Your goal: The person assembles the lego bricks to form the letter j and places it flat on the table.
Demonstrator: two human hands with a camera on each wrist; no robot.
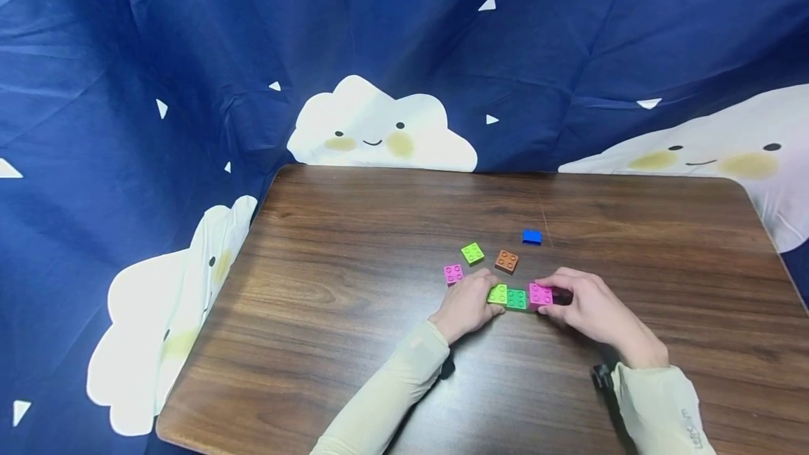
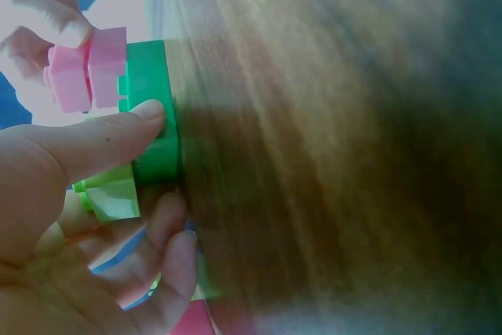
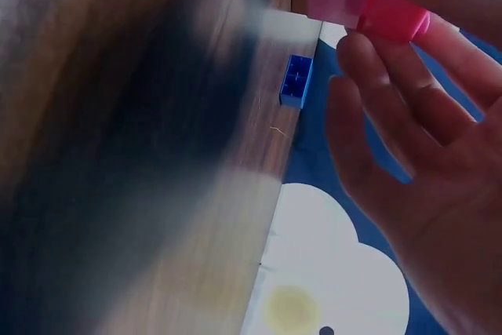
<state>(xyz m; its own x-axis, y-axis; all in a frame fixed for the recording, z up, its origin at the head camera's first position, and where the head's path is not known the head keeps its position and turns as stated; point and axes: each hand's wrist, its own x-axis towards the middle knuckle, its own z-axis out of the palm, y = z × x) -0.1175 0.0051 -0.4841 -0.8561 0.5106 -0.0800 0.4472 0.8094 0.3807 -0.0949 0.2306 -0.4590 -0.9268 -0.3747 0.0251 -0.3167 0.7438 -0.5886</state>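
My left hand (image 1: 468,305) grips a long green brick (image 2: 157,139), thumb on its near side. A lime brick (image 1: 498,294) sits on the green brick's left end. At the green brick's right end, my right hand (image 1: 590,307) pinches a pink stack. The left wrist view shows a lower pink brick (image 2: 107,68) against the green studs and an upper pink brick (image 2: 70,80), with a thin dark line between them. The right wrist view also has this upper pink brick (image 3: 394,13), between thumb and fingers. Whether the two are fully pressed together, I cannot tell.
Beyond the hands lie a loose lime brick (image 1: 472,253), a brown brick (image 1: 506,261) and a blue brick (image 1: 532,236), which shows its hollow underside in the right wrist view. Another pink brick (image 1: 453,273) is beside my left hand. A blue curtain (image 1: 404,34) hangs behind the wooden table (image 1: 329,343).
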